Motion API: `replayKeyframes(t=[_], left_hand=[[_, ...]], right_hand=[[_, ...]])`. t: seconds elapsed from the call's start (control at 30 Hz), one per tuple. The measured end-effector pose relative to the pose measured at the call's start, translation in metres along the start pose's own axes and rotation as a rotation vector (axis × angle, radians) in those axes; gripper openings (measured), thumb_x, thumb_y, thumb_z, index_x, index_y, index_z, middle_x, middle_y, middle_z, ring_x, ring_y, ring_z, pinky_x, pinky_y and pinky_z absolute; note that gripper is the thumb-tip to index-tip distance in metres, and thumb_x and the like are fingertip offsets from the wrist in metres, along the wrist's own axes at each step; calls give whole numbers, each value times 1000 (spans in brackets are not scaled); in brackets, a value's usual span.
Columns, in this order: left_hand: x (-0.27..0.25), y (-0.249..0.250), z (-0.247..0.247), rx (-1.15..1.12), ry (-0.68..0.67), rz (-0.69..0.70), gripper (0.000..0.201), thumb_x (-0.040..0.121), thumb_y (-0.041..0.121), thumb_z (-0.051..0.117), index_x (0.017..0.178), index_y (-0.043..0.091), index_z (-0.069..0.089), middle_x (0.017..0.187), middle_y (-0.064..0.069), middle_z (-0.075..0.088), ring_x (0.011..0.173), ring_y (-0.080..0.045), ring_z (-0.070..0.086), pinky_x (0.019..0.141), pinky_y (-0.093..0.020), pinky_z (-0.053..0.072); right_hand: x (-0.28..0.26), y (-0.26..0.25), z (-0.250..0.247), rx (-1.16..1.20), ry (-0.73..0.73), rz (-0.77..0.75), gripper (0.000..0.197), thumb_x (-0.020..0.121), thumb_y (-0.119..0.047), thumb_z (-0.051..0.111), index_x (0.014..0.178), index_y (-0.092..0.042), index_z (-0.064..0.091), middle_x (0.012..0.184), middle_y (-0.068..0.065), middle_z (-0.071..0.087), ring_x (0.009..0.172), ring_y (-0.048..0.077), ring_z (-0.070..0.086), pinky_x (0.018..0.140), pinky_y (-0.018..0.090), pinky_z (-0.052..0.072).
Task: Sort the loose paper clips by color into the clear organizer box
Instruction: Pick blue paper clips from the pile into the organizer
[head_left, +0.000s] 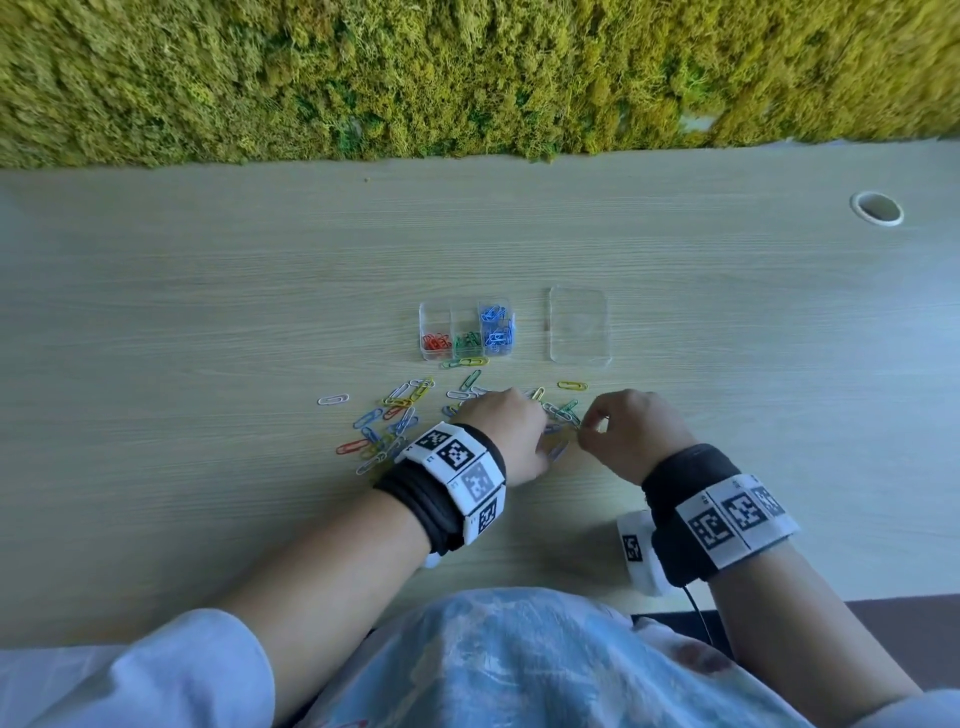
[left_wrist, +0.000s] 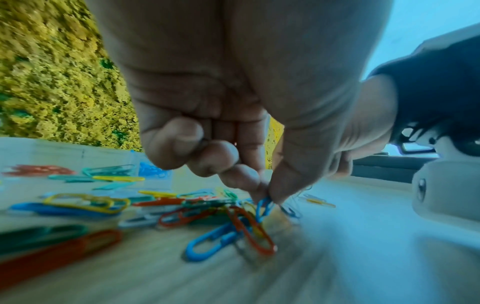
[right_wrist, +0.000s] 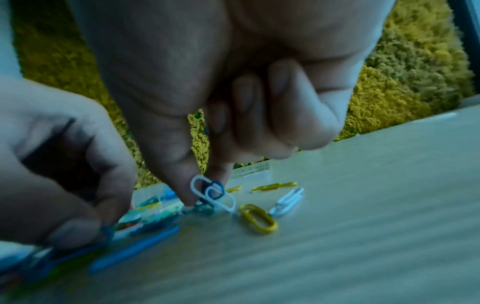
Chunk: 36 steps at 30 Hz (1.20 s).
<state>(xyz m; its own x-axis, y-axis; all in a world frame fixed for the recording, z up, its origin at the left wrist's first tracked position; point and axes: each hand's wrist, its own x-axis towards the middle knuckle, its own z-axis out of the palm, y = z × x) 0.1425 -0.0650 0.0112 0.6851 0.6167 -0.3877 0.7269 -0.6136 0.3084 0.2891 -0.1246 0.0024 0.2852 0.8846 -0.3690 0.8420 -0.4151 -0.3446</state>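
Mid-pick: left hand (left_wrist: 259, 115) pinches a blue clip (left_wrist: 263, 207), right hand (right_wrist: 233, 98) pinches white clip (right_wrist: 207, 193); next, carry toward 12 o'clock to box (head_left: 466, 332).

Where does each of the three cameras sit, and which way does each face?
Head: above, facing down at the table, organizer box, both forearms.
Left wrist: along the left hand, fingers pinching a blue paper clip.
Right wrist: along the right hand, pinching linked clips.
Shared: both wrist views show the moss wall.
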Motion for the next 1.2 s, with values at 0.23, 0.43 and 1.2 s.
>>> replayKeyframes(t=[0.23, 0.43, 1.2], left_hand=[[2, -25, -4, -534, 96, -102, 5, 77, 17, 65, 73, 19, 68, 72, 8, 67, 67, -10, 62, 65, -22, 52], [5, -31, -5, -1157, 11, -218, 17, 83, -2, 58, 73, 10, 51, 68, -10, 64, 55, -17, 62, 44, -23, 49], [8, -18, -10, -834, -46, -79, 15, 84, 35, 67, 72, 27, 65, 39, 21, 47, 39, 6, 42, 55, -21, 38]], right_hand=[[-1, 11, -15, 646, -19, 54, 12, 85, -13, 64, 74, -11, 66, 48, -11, 53, 46, 8, 43, 49, 19, 36], [-8, 11, -20, 1277, -170, 153, 16, 92, -4, 52, 77, -8, 57, 68, 7, 59, 59, 16, 51, 53, 21, 44], [-9, -3, -16, 1306, -201, 80, 14, 91, -6, 56, 78, -9, 62, 72, 1, 66, 61, 8, 58, 53, 14, 48]])
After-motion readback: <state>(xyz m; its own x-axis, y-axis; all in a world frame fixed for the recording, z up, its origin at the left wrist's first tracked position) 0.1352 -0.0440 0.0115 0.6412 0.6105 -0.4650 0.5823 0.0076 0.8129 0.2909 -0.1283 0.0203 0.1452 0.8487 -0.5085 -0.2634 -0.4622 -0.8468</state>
